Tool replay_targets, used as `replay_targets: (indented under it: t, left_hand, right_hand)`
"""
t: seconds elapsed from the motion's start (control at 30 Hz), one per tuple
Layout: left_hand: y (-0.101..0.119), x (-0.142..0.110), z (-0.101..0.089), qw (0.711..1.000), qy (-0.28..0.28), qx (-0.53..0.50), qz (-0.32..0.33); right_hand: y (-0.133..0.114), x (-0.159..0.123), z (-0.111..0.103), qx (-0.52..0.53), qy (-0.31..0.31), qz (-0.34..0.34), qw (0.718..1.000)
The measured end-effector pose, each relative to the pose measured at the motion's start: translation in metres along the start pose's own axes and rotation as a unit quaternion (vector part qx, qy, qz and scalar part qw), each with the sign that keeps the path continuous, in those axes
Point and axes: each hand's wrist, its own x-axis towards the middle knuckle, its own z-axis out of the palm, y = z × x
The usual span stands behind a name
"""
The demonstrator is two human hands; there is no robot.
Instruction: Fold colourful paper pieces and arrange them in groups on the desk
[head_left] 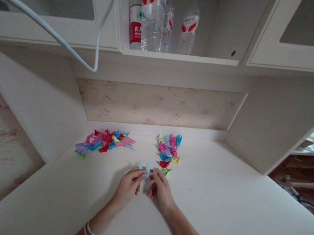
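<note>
A light blue origami crane is held up just above the white desk, with pointed paper parts sticking upward. My left hand pinches it from the left between thumb and fingers. From the right, my right hand has thumb and forefinger closed at the paper's right edge; the exact contact is hard to see. Just beyond my right fingers lies a green origami crane, partly hidden by that hand. Behind it a group of opened-out cranes in pink, purple, blue, yellow and red is set close together.
A heap of flat folded paper pieces in mixed colours lies at the back left of the desk. Overhead, a cabinet shelf holds plastic bottles. A white bent cable or arm hangs at upper left. Side panels flank the desk.
</note>
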Motion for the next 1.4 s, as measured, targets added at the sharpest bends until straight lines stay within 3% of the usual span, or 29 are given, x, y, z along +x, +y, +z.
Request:
replay_targets:
  t: [0.3, 0.4, 0.57, 0.67, 0.87, 1.2, 1.4]
  left_hand:
    - [-0.006, -0.011, -0.003, 0.998, -0.061, -0.002, 0.017]
    - [-0.005, -0.009, -0.003, 0.999, -0.043, 0.013, 0.02]
    - [-0.001, -0.01, -0.004, 0.996, 0.035, 0.058, 0.058]
    - [0.0, -0.016, 0.0, 0.996, 0.021, 0.053, 0.063]
    - [-0.002, -0.021, 0.007, 0.996, -0.068, -0.012, -0.05]
    - [-0.003, -0.016, 0.003, 0.996, -0.011, -0.054, -0.069]
    - [0.002, -0.014, 0.003, 0.992, -0.004, -0.094, -0.084]
  right_hand:
    - [-0.004, -0.006, -0.003, -0.084, -0.03, -0.007, 0.996]
    - [-0.004, -0.005, -0.004, -0.099, -0.02, -0.012, 0.995]
    - [-0.002, -0.005, -0.003, -0.13, 0.042, -0.019, 0.99]
    - [-0.002, -0.007, -0.003, -0.135, 0.063, -0.023, 0.989]
    - [-0.002, -0.009, -0.004, -0.152, 0.05, -0.037, 0.986]
    - [-0.002, -0.013, -0.002, -0.175, 0.032, -0.025, 0.984]
    - [0.0, -0.011, -0.003, -0.105, 0.035, -0.037, 0.993]
